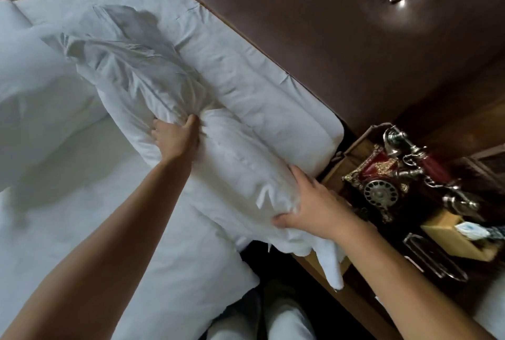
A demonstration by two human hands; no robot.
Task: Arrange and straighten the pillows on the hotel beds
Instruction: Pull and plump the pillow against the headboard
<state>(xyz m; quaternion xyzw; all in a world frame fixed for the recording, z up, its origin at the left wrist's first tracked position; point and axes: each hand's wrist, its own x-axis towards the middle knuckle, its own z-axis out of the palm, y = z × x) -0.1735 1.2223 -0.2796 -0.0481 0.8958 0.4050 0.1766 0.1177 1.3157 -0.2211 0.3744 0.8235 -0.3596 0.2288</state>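
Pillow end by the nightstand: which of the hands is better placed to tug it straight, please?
Right, probably: the right hand already grips that end of the pillow, while the left hand pinches its middle.

Rumpled white pillow [218, 164] lies lengthwise on bed; flatter pillow [246, 80] beside headboard.

Hotel bedroom: white-sheeted bed [82, 230], brown padded leather headboard [314, 25], ornate antique rotary telephone [396, 181] on wooden nightstand [352, 298].
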